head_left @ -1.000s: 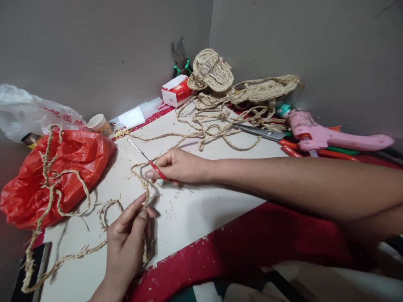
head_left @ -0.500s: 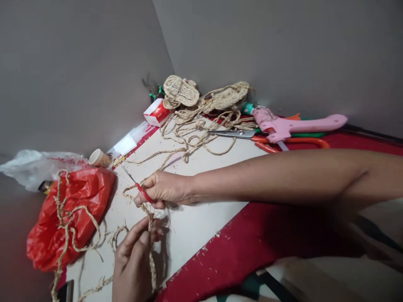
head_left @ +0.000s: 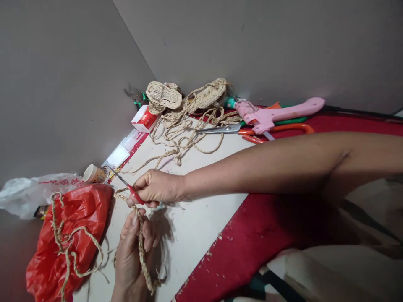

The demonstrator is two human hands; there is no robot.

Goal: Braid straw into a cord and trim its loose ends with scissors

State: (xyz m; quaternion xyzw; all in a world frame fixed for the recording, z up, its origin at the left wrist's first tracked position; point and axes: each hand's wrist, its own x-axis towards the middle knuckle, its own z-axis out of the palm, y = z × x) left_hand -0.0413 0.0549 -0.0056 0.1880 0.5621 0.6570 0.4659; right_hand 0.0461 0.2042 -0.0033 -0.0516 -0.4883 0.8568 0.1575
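Observation:
My right hand (head_left: 154, 186) is closed round small scissors with red handles (head_left: 135, 194), their thin blades pointing up and to the left. Its fingertips also touch a braided straw cord. Just below, my left hand (head_left: 134, 243) pinches the same cord (head_left: 141, 243) between thumb and fingers, and the cord's thick end hangs down across the palm. A loop of the cord shows left of the scissors' handles. Both hands are close together over the white board (head_left: 201, 222).
Coiled cords (head_left: 163, 96), large orange-handled scissors (head_left: 231, 129) and a pink glue gun (head_left: 283, 115) lie at the back. A red bag (head_left: 85, 209) with cord on it, a paper cup (head_left: 94, 173) and a red-white box (head_left: 145, 119) stand left.
The view has shifted. My left hand has turned, showing more palm, and has come nearer my right hand. The cord's end now hangs over the palm.

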